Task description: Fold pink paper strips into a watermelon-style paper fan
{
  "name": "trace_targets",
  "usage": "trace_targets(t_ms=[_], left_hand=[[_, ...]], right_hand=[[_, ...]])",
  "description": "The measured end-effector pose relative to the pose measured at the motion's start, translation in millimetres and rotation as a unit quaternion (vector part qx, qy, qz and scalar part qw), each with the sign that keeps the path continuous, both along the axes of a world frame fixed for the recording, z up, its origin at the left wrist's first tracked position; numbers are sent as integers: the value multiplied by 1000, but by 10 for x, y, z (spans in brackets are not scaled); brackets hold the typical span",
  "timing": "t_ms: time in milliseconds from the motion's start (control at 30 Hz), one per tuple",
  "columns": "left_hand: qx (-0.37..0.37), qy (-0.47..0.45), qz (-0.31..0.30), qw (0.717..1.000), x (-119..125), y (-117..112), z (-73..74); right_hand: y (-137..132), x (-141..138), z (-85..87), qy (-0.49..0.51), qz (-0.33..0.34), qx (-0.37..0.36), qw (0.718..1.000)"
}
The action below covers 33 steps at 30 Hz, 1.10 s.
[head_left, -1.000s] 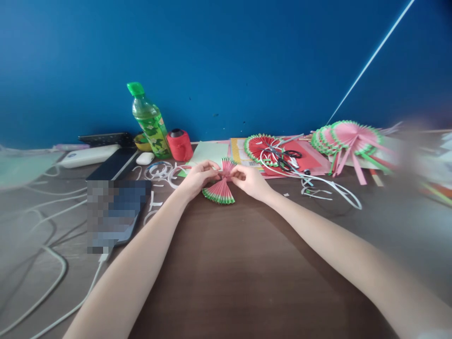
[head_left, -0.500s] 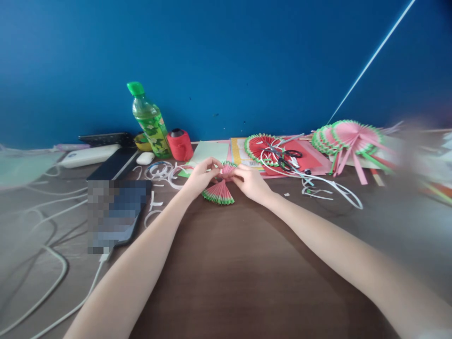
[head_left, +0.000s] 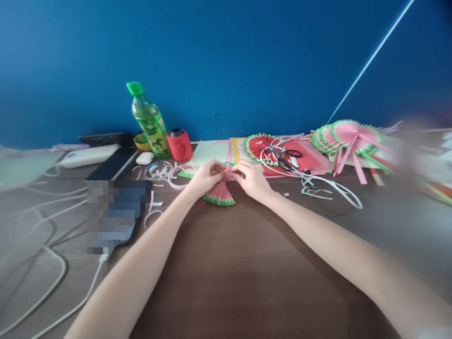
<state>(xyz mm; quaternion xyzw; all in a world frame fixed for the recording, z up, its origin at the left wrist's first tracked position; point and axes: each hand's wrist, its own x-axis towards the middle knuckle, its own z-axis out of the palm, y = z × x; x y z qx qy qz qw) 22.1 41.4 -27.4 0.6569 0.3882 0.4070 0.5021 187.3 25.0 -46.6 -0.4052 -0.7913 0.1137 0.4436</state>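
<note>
Paper fan (head_left: 219, 194) pinched at its folded middle between left hand (head_left: 206, 177) and right hand (head_left: 251, 180), fingertips meeting. Binding step, apparently; next calls for a steady pinch.

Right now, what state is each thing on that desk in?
Pleated paper fan: pinched at its middle by both hands, lower half spread.
Left hand: closed on the fan.
Right hand: closed on the fan.
Green bottle: upright, capped.
Scissors: lying open on red paper.
Finished fans: opened out, stacked.
</note>
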Motion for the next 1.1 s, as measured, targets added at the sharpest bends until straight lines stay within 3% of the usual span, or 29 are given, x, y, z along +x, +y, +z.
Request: trace_targets(t_ms=[167,467,700,967,1100], left_hand=[[-1,9,-20,1000,-8,19,-27],[120,121,-2,985,12,4,-38],[6,-2,-9,1000,2,56,-56],[-51,-57,-17,997,-11,40,-55],[-52,-55,-22,997,-9,41,-56]], right_hand=[[-15,-11,1,-12,2,8,1000],[-43,-105,30,14,-9,-6,1000],[-4,-43,52,116,-28,-76,990],[57,-12,-3,43,36,-94,994],[54,-23,0,42,29,-98,994]])
